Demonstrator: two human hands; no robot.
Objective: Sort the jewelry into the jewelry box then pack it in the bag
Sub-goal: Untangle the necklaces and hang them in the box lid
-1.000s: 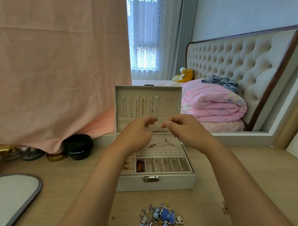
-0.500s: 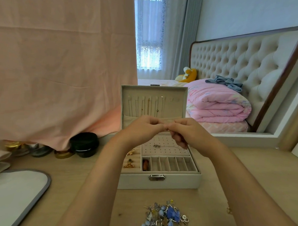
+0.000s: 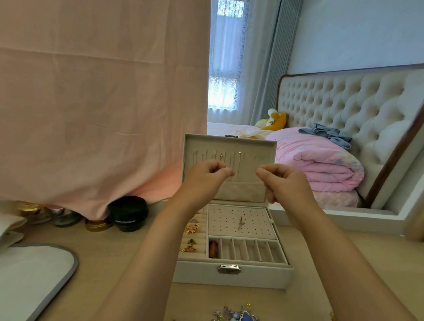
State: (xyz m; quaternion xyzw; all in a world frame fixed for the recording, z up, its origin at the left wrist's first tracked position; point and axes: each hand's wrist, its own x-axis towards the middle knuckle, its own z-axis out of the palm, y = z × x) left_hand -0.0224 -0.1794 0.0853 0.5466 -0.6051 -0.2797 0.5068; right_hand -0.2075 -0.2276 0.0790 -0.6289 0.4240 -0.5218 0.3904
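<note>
At the near edge of the desk (image 3: 102, 252), a heap of unsorted jewelry (image 3: 239, 318) is noted, with blue and silver pieces tangled together. Behind it the jewelry box (image 3: 233, 277) stands open, its latch toward the person. Gold pieces (image 3: 191, 229) are seated in the ring rolls at left, and an amber piece (image 3: 212, 250) lies in the first slot.

Over the perforated panel a small pendant is seen. It is judged to belong to a necklace (image 3: 240, 222) strung between the hands, though its chain is too fine to be made out. The left hand (image 3: 205, 178) and right hand (image 3: 283, 183) are held apart before the raised lid (image 3: 264, 147). Each has its fingers curled and thumb pinched against forefinger, apparently one on each end of the chain.

The necklace is assessed as very light, limp, prone to tangling and easily snapped. It is best taken at the ends near the clasp, kept taut, and hooked inside the lid, where other chains hang. Beyond, a bed (image 3: 352, 100) with a pink quilt is recorded.
</note>
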